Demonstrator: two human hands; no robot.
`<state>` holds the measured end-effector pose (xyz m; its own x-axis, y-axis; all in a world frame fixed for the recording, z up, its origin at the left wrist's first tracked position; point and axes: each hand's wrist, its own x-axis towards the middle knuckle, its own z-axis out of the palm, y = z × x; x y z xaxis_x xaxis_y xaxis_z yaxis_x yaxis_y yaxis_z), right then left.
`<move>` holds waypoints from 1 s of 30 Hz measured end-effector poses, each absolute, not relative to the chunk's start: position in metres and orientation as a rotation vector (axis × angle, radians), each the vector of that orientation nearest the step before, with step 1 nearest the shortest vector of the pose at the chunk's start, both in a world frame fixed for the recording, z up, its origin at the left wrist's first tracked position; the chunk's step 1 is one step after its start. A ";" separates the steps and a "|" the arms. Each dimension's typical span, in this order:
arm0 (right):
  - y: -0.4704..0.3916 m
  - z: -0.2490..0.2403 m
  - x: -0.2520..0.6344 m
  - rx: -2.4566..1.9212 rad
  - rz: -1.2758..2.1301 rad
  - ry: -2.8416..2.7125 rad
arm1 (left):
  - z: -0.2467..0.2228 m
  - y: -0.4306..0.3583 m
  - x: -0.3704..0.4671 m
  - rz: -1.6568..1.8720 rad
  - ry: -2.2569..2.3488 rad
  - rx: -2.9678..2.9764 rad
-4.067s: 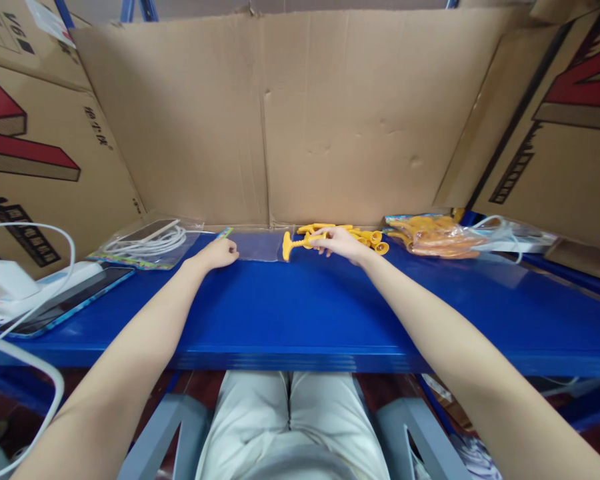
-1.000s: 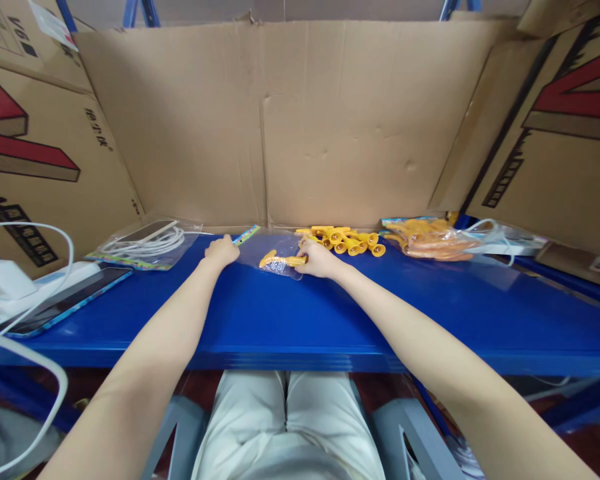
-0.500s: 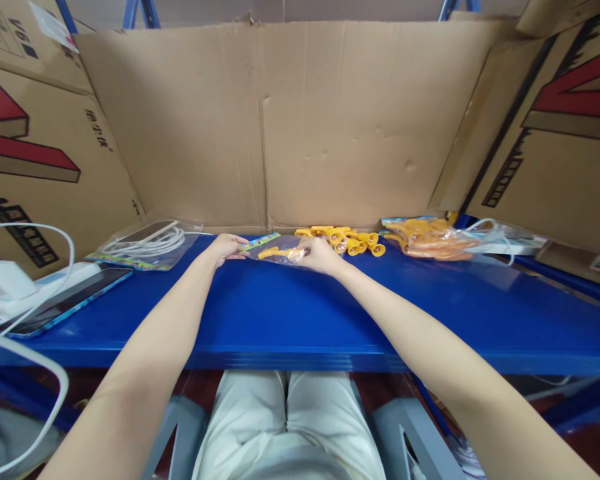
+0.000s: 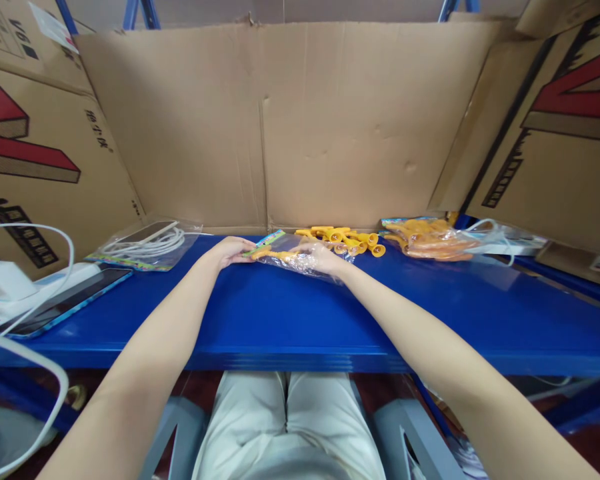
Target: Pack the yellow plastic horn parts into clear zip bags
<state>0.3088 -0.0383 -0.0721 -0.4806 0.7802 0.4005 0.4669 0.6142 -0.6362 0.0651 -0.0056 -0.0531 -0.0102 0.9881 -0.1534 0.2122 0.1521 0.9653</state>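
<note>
Your left hand [image 4: 234,251] pinches the bag [image 4: 307,263] by its label [image 4: 270,238] | right hand [image 4: 321,257]: seemingly inside, grip unclear | yellow toy [image 4: 264,253]: in bag, between hands | risk: bag snagging your wrist may drag toy out

Your left forearm [image 4: 167,327] and right forearm [image 4: 410,313] reach forward, angling inward; your left hand [image 4: 231,251] pinches near your outstretched right hand [image 4: 323,257].

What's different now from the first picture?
The right hand moved left, bringing a yellow piece into the clear bag, and is now under its plastic. The left hand and the bag's bright strip shifted right. The phone and the bagged cable stayed put.
</note>
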 end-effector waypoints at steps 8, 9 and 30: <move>-0.045 -0.070 0.309 -0.971 0.812 -2.170 | -0.056 -0.003 0.057 0.857 1.496 1.414; -0.045 -0.070 0.309 -0.971 0.828 -2.174 | -0.056 -0.003 0.057 0.835 1.495 1.431; -0.047 -0.072 0.299 -0.991 1.046 -2.085 | -0.078 0.004 0.081 0.767 1.938 2.426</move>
<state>0.2986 -0.0468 -0.0717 -0.5424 0.8216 0.1755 0.3506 0.4112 -0.8414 0.0808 0.0037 -0.0776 0.1512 0.9049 0.3979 0.9321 -0.2645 0.2475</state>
